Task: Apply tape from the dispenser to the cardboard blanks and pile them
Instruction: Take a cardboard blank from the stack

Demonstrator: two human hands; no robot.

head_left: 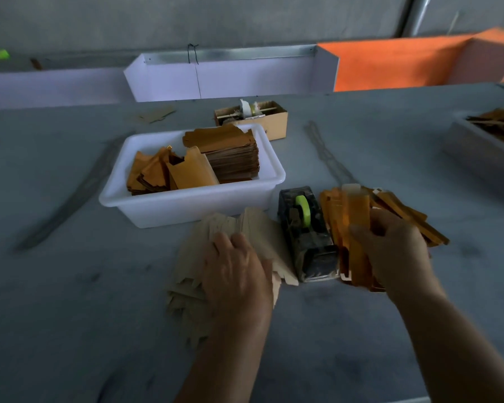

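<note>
A black tape dispenser (307, 234) with a green roll stands on the grey table between my hands. Left of it lies a fanned pile of pale beige cardboard blanks (230, 225); my left hand (237, 269) rests on top of it with fingers spread flat. Right of the dispenser lies a heap of folded golden-orange blanks (402, 210). My right hand (396, 251) grips one folded golden blank (355, 216), blurred, held upright over the near edge of that heap.
A white plastic tub (271, 158) behind the dispenser holds stacked and loose golden blanks. A small cardboard box (274, 122) with rolls on a stick stands behind it. Another tray (477, 149) with blanks sits at far right. White and orange panels line the table's back.
</note>
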